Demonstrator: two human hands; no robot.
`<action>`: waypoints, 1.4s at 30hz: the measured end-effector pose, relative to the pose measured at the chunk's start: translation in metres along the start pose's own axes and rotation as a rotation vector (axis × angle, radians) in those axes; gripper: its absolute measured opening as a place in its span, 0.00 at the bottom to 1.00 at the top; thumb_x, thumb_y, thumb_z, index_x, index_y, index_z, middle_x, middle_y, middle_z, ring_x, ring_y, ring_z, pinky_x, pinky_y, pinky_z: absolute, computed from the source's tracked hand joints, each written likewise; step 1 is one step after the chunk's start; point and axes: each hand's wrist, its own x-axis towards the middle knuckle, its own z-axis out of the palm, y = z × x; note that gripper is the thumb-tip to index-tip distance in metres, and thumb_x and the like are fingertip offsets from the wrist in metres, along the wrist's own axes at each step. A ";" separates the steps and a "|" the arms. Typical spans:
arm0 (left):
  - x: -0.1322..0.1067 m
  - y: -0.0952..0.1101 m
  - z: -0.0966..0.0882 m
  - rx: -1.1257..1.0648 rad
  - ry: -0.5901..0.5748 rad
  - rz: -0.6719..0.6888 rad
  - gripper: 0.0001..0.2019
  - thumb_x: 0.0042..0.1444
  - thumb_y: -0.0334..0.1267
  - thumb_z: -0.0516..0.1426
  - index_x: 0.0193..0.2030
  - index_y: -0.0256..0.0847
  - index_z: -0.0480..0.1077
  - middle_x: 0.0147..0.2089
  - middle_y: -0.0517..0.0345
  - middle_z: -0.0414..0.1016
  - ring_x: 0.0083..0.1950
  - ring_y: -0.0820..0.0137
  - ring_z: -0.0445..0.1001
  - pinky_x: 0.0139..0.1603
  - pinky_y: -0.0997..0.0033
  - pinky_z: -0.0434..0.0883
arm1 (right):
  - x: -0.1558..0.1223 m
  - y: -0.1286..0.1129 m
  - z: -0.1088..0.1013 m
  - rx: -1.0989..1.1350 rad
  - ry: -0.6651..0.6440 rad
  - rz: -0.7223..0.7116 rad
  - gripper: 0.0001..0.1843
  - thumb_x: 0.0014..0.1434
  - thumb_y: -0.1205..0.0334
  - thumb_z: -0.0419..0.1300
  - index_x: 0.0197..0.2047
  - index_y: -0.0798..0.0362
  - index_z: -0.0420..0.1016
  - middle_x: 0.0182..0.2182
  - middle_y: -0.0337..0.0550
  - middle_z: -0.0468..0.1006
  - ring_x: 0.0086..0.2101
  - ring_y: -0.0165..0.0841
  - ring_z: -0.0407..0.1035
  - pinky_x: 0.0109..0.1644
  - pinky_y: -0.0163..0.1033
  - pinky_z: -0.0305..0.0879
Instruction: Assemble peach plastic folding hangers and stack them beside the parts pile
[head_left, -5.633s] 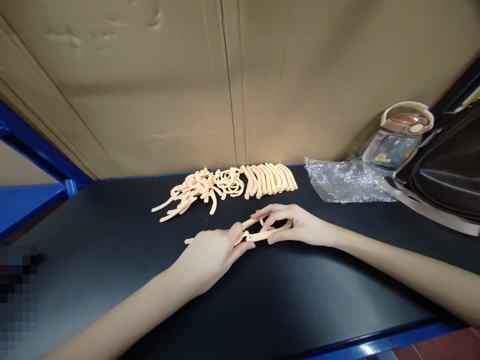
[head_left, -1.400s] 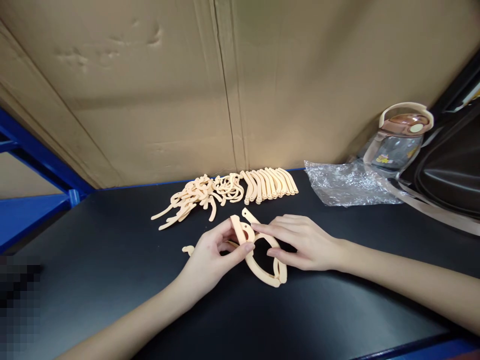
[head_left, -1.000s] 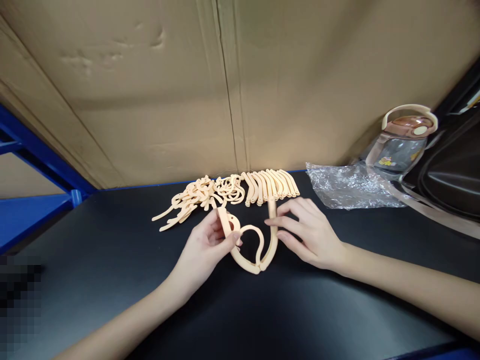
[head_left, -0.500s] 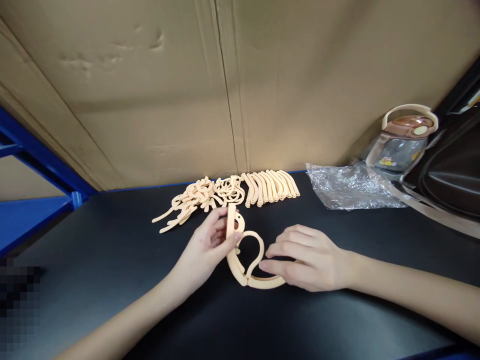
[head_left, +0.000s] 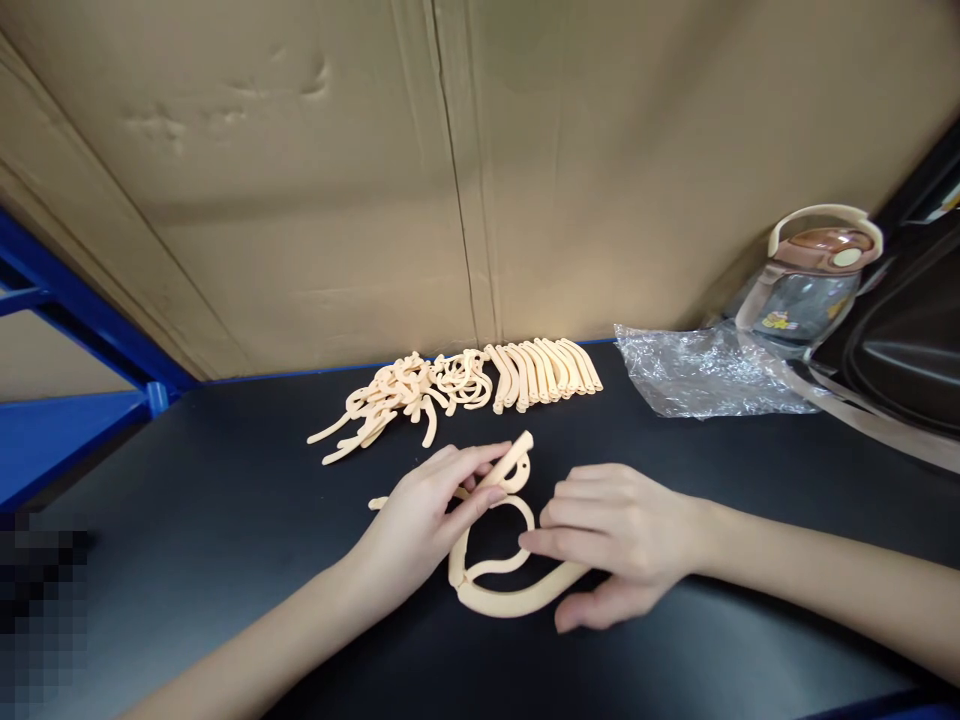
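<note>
A beige plastic folding clothes hanger (head_left: 517, 602), its parts joined at a hinge, is between my hands just above or on the black table. My left hand (head_left: 435, 510) pinches one arm of it between thumb and fingers. That arm slants up to the right, with a small holed tab near its tip. The curved hook (head_left: 531, 520) lies inside the bend. My right hand (head_left: 615, 540) is over the other arm, whose end is hidden under the palm. Its index fingertip meets the hook, and the thumb is spread below the arm.
Behind my hands lie a loose heap of beige hook pieces (head_left: 405, 385) and a row of curved hanger arms (head_left: 547, 375). At right are a clear plastic bag (head_left: 697, 375) and a strapped water bottle (head_left: 806, 300). Cardboard (head_left: 337, 200) stands behind the black table (head_left: 247, 480).
The hanger has turned clockwise, its left arm now leaning right, and come nearer. The hook has tipped lower. My right thumb has spread out. A piece at the heap's edge shows more.
</note>
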 end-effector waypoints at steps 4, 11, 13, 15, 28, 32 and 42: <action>-0.001 -0.005 0.003 0.234 -0.042 0.184 0.12 0.64 0.41 0.52 0.51 0.44 0.70 0.41 0.58 0.75 0.42 0.68 0.70 0.44 0.66 0.70 | 0.003 -0.009 0.000 -0.068 -0.110 -0.031 0.23 0.64 0.48 0.52 0.45 0.61 0.73 0.29 0.43 0.74 0.29 0.32 0.67 0.29 0.38 0.58; 0.004 0.001 -0.013 0.482 -0.023 0.293 0.17 0.61 0.24 0.45 0.51 0.40 0.68 0.46 0.55 0.74 0.46 0.66 0.70 0.47 0.63 0.69 | 0.003 -0.006 -0.003 -0.113 -0.226 0.114 0.16 0.68 0.59 0.49 0.51 0.59 0.71 0.36 0.44 0.76 0.35 0.31 0.69 0.36 0.36 0.65; 0.004 0.001 -0.017 0.587 -0.047 0.245 0.18 0.58 0.21 0.46 0.49 0.39 0.69 0.46 0.54 0.73 0.46 0.65 0.70 0.46 0.63 0.70 | 0.003 -0.004 -0.004 -0.103 -0.239 0.156 0.16 0.68 0.60 0.48 0.54 0.57 0.69 0.36 0.43 0.75 0.34 0.30 0.69 0.35 0.35 0.66; 0.003 0.002 -0.020 0.697 -0.087 0.159 0.18 0.57 0.22 0.48 0.49 0.38 0.69 0.46 0.53 0.73 0.46 0.63 0.71 0.44 0.63 0.71 | 0.002 -0.002 -0.004 -0.097 -0.254 0.194 0.17 0.67 0.62 0.49 0.57 0.54 0.66 0.36 0.42 0.75 0.33 0.30 0.70 0.34 0.34 0.67; -0.003 0.014 -0.015 1.235 -0.082 -0.136 0.17 0.57 0.18 0.44 0.41 0.32 0.71 0.36 0.47 0.72 0.34 0.60 0.72 0.28 0.68 0.64 | -0.001 -0.004 -0.003 -0.007 -0.299 0.143 0.20 0.66 0.59 0.49 0.60 0.51 0.65 0.56 0.47 0.71 0.35 0.29 0.74 0.33 0.35 0.68; -0.003 0.013 -0.015 1.197 -0.047 -0.102 0.13 0.62 0.26 0.45 0.37 0.33 0.71 0.33 0.48 0.71 0.33 0.59 0.71 0.27 0.68 0.63 | -0.001 -0.008 -0.004 -0.035 -0.359 0.216 0.26 0.64 0.51 0.50 0.64 0.47 0.59 0.64 0.47 0.61 0.30 0.29 0.74 0.29 0.37 0.68; -0.003 0.013 -0.014 1.232 -0.100 -0.142 0.17 0.54 0.16 0.44 0.38 0.31 0.70 0.33 0.48 0.72 0.35 0.58 0.73 0.31 0.66 0.65 | 0.001 -0.008 -0.003 -0.120 -0.230 0.079 0.20 0.66 0.54 0.50 0.56 0.56 0.67 0.51 0.50 0.74 0.44 0.36 0.72 0.39 0.39 0.70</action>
